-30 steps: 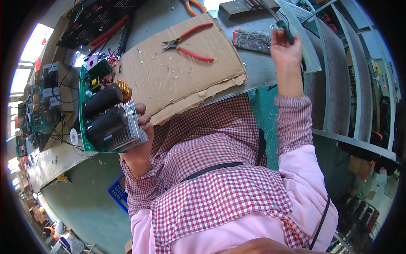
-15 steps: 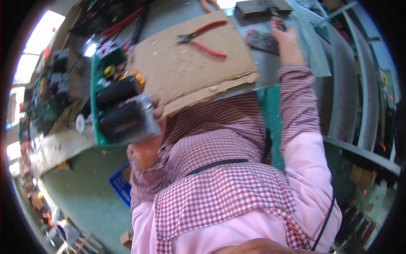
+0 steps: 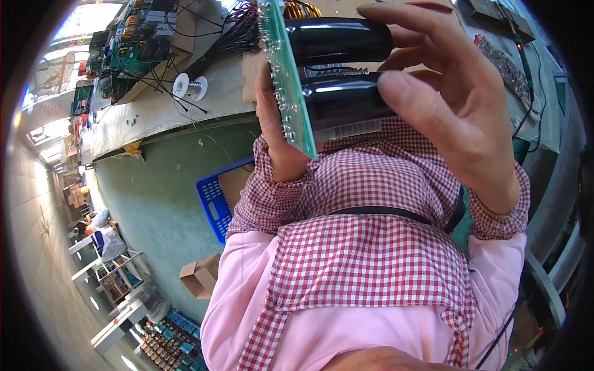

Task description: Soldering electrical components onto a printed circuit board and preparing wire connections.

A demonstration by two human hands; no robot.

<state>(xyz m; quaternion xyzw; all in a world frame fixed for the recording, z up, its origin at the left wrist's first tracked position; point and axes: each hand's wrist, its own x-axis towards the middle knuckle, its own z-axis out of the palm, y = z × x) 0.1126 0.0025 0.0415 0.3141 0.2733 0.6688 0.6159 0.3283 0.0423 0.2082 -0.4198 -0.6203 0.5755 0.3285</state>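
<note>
A green circuit board [image 3: 286, 86] stands on edge in front of me, its solder-dotted side turned left. My left hand [image 3: 275, 133] grips it from the left and below, and most of the fingers are hidden behind it. Two large black cylindrical capacitors [image 3: 340, 38] stick out from the board to the right. A ridged pale metal part [image 3: 349, 130] shows under the lower one. My right hand [image 3: 458, 93] curls round the capacitors' free ends, thumb on the lower one and fingers by the upper one. A copper-coloured coil [image 3: 302, 10] shows at the board's top.
A solder wire spool [image 3: 189, 88] lies on the bench at left, near several wired circuit boards [image 3: 133, 46]. At upper right is a soldering iron [image 3: 517, 43]. A red plier handle [image 3: 430, 6] peeks out behind my right hand. A blue crate [image 3: 215, 207] and a cardboard box [image 3: 199, 276] are below.
My left hand has raised the circuit board toward me and turned it on edge. From the soldering iron at upper right, my right hand has come over to the capacitors. The view has shifted left.
</note>
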